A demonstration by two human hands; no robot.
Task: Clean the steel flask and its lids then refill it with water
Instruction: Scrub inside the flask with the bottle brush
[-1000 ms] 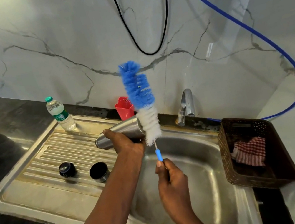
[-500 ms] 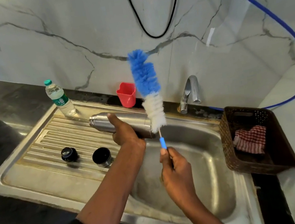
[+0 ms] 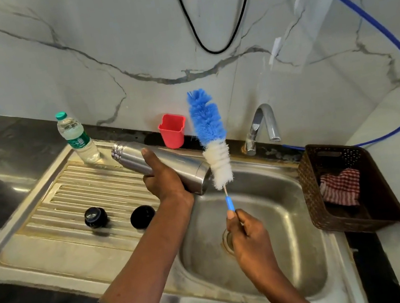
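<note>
We log: left grip (image 3: 165, 181) clasps steel flask (image 3: 128, 156), tilted over sink (image 3: 52, 258) drainboard edge | right grip (image 3: 250, 238) pinches brush (image 3: 210, 133), upright, bristles overlapping flask's base | knobbed lid (image 3: 95, 217), plain lid (image 3: 142, 217) on drainboard | water bottle (image 3: 76, 137), red cup (image 3: 173, 130) at back edge.

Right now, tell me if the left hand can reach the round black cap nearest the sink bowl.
Probably not yet: the left hand grips the steel flask. The black cap lies uncovered beside its forearm, so the way looks free.
</note>
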